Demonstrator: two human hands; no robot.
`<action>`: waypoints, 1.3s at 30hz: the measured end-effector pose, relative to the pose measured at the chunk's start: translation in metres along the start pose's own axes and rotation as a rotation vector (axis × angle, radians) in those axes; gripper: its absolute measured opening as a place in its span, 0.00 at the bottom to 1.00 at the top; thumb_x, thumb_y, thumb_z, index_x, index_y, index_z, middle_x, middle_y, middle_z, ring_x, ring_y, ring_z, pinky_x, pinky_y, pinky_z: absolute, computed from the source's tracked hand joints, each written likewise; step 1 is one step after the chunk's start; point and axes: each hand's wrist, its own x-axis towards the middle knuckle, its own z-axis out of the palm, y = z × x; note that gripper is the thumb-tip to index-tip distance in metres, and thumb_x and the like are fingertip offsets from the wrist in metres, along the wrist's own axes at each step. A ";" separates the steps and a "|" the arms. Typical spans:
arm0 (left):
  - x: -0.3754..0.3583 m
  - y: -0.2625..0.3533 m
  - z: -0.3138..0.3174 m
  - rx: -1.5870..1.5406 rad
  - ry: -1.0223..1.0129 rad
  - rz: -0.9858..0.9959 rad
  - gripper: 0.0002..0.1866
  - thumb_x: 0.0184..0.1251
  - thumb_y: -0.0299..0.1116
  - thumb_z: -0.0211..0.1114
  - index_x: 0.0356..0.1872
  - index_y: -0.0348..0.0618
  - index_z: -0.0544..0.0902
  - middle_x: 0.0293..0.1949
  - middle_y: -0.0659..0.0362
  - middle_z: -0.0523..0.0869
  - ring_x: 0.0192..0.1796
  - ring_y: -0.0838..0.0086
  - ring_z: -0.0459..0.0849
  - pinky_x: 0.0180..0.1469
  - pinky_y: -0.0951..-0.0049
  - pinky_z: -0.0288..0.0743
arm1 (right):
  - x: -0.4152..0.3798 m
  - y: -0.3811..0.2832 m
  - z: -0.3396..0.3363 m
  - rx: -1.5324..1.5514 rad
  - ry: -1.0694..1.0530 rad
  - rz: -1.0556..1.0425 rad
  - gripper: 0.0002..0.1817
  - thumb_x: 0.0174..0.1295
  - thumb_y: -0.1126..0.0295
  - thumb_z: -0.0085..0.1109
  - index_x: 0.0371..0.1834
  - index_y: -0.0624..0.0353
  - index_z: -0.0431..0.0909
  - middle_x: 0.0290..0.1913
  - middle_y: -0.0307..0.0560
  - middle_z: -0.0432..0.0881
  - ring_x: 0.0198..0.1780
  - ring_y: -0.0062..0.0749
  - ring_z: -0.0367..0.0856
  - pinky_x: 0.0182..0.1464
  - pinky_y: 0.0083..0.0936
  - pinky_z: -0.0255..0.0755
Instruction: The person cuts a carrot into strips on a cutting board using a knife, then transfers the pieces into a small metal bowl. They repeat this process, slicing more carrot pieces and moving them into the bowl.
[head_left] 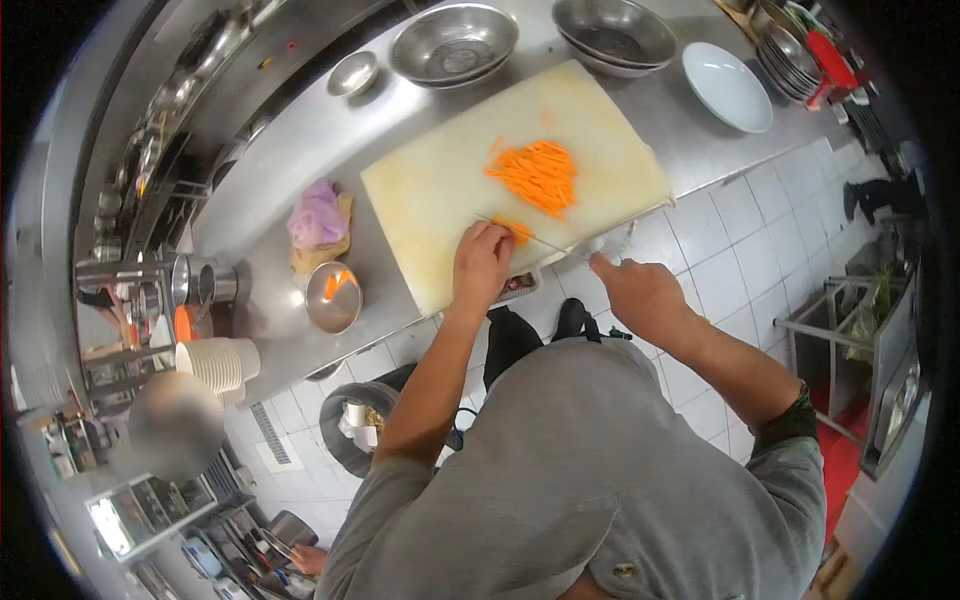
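Note:
A cream cutting board lies at an angle on the steel counter. On it sits a pile of cut carrot strips. Nearer its front edge is a smaller bit of carrot, beside the fingertips of my left hand. That hand is closed, fingers bent and pressed together, and partly covers the carrot. My right hand is wrapped round the handle of a knife, whose thin blade reaches left across the carrot to the left fingertips.
Steel bowls and a white plate stand behind the board. To the left are a bowl with carrot pieces, a purple cloth and stacked tubs. A bin stands below. Another person's hand shows lower left.

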 end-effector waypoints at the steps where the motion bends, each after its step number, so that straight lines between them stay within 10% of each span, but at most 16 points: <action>1: 0.000 0.000 0.001 0.013 0.001 0.014 0.03 0.62 0.23 0.69 0.36 0.39 0.85 0.38 0.52 0.85 0.45 0.53 0.83 0.50 0.58 0.78 | -0.003 0.001 -0.001 -0.007 -0.015 0.015 0.23 0.63 0.76 0.56 0.63 0.56 0.72 0.28 0.54 0.85 0.33 0.50 0.88 0.34 0.45 0.80; 39: -0.015 -0.008 0.006 0.013 0.264 0.143 0.06 0.59 0.25 0.69 0.38 0.42 0.85 0.40 0.53 0.83 0.48 0.54 0.83 0.53 0.57 0.78 | 0.046 0.023 0.045 -0.028 -0.099 -0.069 0.21 0.76 0.71 0.48 0.70 0.61 0.67 0.34 0.68 0.85 0.39 0.67 0.86 0.42 0.58 0.79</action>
